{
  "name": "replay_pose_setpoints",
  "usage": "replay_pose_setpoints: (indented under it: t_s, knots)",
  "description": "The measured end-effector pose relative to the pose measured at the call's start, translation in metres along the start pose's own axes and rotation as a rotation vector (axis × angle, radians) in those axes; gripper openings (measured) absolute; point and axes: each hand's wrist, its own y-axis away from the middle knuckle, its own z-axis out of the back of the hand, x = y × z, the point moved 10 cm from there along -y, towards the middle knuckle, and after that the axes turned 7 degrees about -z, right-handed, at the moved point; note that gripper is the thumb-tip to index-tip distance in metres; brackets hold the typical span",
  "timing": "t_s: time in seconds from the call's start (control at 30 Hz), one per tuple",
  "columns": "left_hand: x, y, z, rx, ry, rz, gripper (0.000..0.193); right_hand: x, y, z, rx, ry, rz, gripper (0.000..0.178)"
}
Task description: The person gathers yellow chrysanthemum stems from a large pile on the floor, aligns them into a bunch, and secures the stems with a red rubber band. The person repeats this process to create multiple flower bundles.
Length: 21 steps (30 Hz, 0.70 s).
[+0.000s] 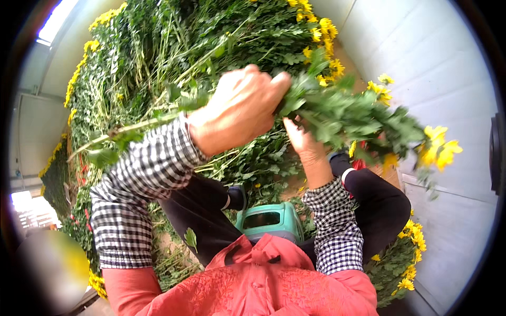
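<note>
Across the front of me, I hold yellow chrysanthemums (pixel 342 113) with leafy stems, their blooms toward the right. My left hand (pixel 237 110) is closed in a fist round the stems, whose bare lower ends stick out past my left forearm. Lower and to the right, my right hand (pixel 305 143) grips the bunch from beneath, close under the leaves. Foliage covers part of its fingers. The leaves and blooms are slightly blurred.
A large heap of cut chrysanthemums (pixel 211 37) lies ahead, with blooms along its edges. More flowers (pixel 408 258) lie at the lower right beside a pale wall (pixel 448 79). A green plastic stool (pixel 271 210) stands between my legs. Something blurred and round (pixel 52 268) is at lower left.
</note>
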Motion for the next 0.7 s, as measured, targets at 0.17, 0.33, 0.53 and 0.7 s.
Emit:
replay_pose_setpoints:
  t_s: [0.17, 0.33, 0.53, 0.7]
  knots:
    - [0.01, -0.004, 0.019, 0.133, 0.16, -0.128, 0.036, 0.036, 0.018, -0.051, 0.031, -0.593, -0.136, 0.03]
    - [0.128, 0.055, -0.158, 0.426, 0.425, 0.326, 0.069, -0.06, 0.069, -0.014, -0.289, -0.167, -0.511, 0.032]
    - [0.088, 0.103, -0.272, 0.215, 0.196, 0.163, 0.059, -0.197, 0.132, 0.039, -0.151, 0.06, -0.794, 0.039]
    - [0.053, 0.151, -0.343, 0.258, 0.835, 0.538, 0.053, -0.196, 0.14, 0.017, 0.091, -0.186, -0.792, 0.038]
